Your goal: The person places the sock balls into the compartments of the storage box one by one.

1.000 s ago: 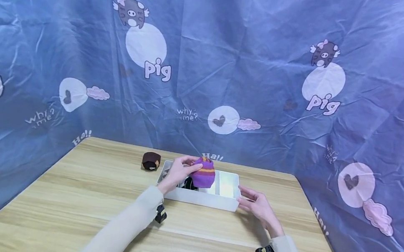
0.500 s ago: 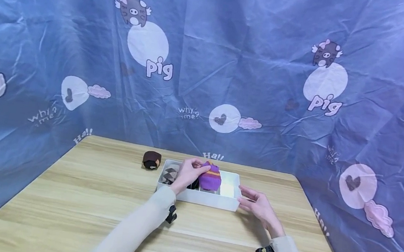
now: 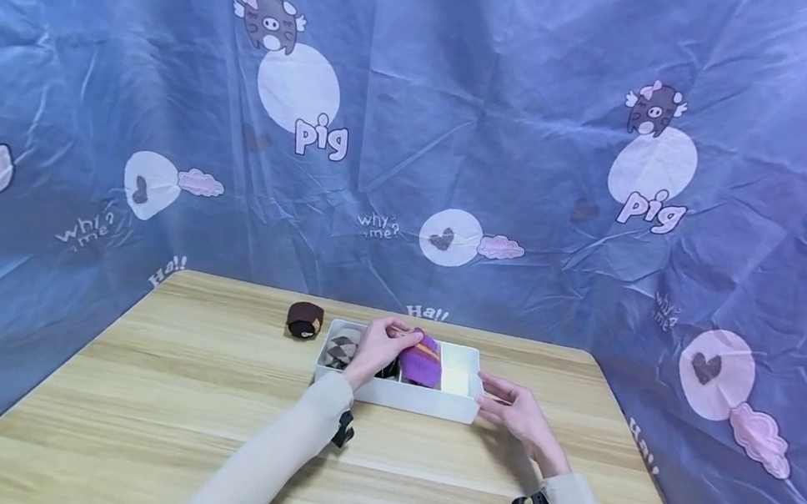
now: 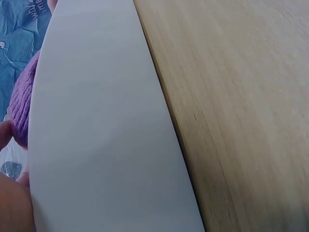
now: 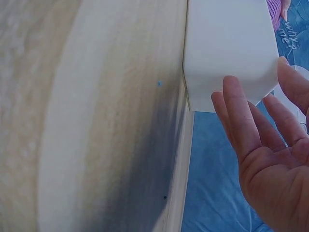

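A rolled purple sock (image 3: 422, 361) with orange stripes sits in a compartment of the long white divided box (image 3: 415, 400). My left hand (image 3: 378, 351) reaches over the box and pinches the sock at its upper left side. The purple knit also bulges past the box wall in the left wrist view. At the box's right end, my right hand (image 3: 516, 409) rests its extended fingertips (image 5: 231, 82) against the outer wall. A grey argyle rolled sock (image 3: 340, 349) lies in the leftmost compartment. Beside it a black item (image 3: 389, 368) is partly hidden behind the left hand.
A dark brown rolled sock (image 3: 304, 320) lies on the wooden table (image 3: 204, 396), left of the box. Blue printed curtains (image 3: 405, 118) stand behind and along the sides. The box's rightmost compartment (image 3: 460, 368) shows its white floor.
My left hand has carried the purple sock rightward and lowered it into its compartment, where it now tilts. The argyle sock has come into view. My right hand stays at the box's end.
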The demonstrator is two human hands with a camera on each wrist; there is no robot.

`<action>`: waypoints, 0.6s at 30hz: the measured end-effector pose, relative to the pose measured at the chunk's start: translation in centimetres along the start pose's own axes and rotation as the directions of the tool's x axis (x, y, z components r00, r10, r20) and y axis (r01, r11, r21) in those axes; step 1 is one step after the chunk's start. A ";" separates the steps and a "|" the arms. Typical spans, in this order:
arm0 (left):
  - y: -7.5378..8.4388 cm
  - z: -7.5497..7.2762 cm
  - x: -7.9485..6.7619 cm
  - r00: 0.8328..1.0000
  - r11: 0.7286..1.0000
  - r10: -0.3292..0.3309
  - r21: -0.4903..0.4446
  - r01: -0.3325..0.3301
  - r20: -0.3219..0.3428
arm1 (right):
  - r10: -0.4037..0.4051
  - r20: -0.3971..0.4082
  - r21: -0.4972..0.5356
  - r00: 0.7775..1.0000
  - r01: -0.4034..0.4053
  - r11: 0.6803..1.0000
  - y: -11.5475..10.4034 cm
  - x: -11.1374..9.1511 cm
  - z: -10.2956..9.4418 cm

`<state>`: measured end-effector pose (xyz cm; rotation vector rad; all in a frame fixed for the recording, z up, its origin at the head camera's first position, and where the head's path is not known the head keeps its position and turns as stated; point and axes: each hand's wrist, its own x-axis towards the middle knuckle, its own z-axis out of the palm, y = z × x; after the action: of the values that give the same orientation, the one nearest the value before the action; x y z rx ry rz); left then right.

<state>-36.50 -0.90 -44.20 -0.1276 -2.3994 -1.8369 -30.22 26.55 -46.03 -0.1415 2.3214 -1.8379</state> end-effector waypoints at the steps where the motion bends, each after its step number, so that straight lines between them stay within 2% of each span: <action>1: 0.0 0.0 0.0 1.000 1.000 0.001 0.001 -0.001 0.003 | -0.005 0.005 -0.005 1.000 0.005 1.000 0.0 0.0 0.0; 6: -0.2 -0.1 0.0 1.000 1.000 -0.001 -0.002 0.001 0.023 | -0.018 0.009 -0.007 1.000 0.018 1.000 0.2 -0.1 0.0; 13: -0.5 -0.2 0.1 0.999 0.998 -0.004 -0.064 0.007 0.054 | -0.009 0.009 0.000 1.000 0.009 1.000 0.1 -0.1 0.1; 18: -0.5 -0.4 0.1 0.999 0.999 0.003 -0.050 0.000 0.043 | -0.003 -0.004 0.010 1.000 0.003 1.000 0.1 0.0 0.0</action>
<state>-36.68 -1.39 -44.60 -0.1751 -2.3815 -1.9133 -30.24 26.55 -46.15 -0.1403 2.3155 -1.8520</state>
